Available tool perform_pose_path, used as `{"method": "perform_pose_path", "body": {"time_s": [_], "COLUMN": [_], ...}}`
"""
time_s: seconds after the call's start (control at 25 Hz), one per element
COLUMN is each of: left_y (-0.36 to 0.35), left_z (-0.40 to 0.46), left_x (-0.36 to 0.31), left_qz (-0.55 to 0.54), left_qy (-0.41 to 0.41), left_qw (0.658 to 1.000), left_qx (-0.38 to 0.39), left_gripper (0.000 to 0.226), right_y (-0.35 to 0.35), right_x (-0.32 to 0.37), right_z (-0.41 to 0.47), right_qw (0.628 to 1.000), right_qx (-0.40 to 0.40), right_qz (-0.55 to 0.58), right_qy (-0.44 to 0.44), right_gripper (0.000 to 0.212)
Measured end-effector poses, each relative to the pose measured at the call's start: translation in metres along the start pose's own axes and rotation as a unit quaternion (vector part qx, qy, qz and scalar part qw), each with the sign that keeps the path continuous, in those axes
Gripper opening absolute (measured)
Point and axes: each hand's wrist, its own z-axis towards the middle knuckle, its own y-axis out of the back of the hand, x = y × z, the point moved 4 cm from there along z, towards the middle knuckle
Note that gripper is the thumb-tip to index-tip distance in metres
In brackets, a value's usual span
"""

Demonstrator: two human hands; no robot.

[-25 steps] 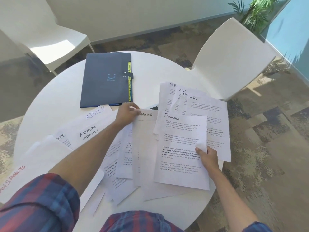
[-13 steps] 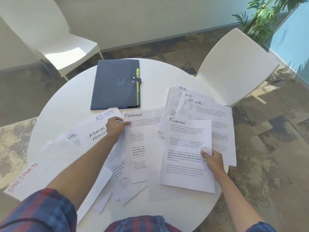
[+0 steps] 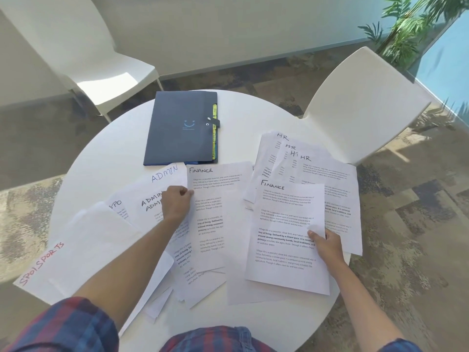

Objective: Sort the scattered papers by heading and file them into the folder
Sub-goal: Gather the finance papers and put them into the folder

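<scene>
A closed dark blue folder [image 3: 180, 128] with yellow tabs lies at the far side of the round white table [image 3: 253, 115]. Papers cover the near half. My left hand [image 3: 176, 203] pinches the left edge of a FINANCE sheet [image 3: 218, 199] in the middle. My right hand [image 3: 326, 243] holds the right edge of another FINANCE sheet [image 3: 284, 237], thumb on top. ADMIN sheets [image 3: 157, 191] lie left of my left hand. HR sheets [image 3: 317, 168] fan out at the right. SPORTS sheets [image 3: 76, 247] overhang the table's left edge.
A white chair [image 3: 365, 102] stands close against the table's far right. A second white chair [image 3: 76, 47] stands at the back left. A potted plant [image 3: 411, 29] is in the right corner. Patterned carpet surrounds the table.
My left hand has drawn the middle FINANCE sheet out from under the others, so its heading now shows in full. My right hand stays on its FINANCE sheet.
</scene>
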Motion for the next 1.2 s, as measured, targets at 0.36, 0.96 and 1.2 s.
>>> {"method": "perform_pose_path", "body": {"time_s": [0.36,0.96,1.2], "left_y": [0.027,0.042,0.125], "left_z": [-0.004,-0.037,-0.045], "left_x": [0.005,-0.009,-0.034], "left_qz": [0.189,-0.055,-0.213], "left_qy": [-0.119,-0.135,-0.161], "left_qw": [0.975,0.989,0.963], "left_qx": [0.013,0.017,0.028], "left_gripper": [0.034,0.025,0.008], "right_y": [-0.003,-0.02,-0.044], "right_x": [0.011,0.055,0.102], "right_z": [-0.005,-0.03,-0.062], "right_qw": [1.0,0.99,0.969], "right_qx": [0.016,0.06,0.139], "right_qz": [0.003,0.114,0.193], "right_qy": [0.024,0.055,0.063], "right_gripper": [0.01,0.012,0.019]}}
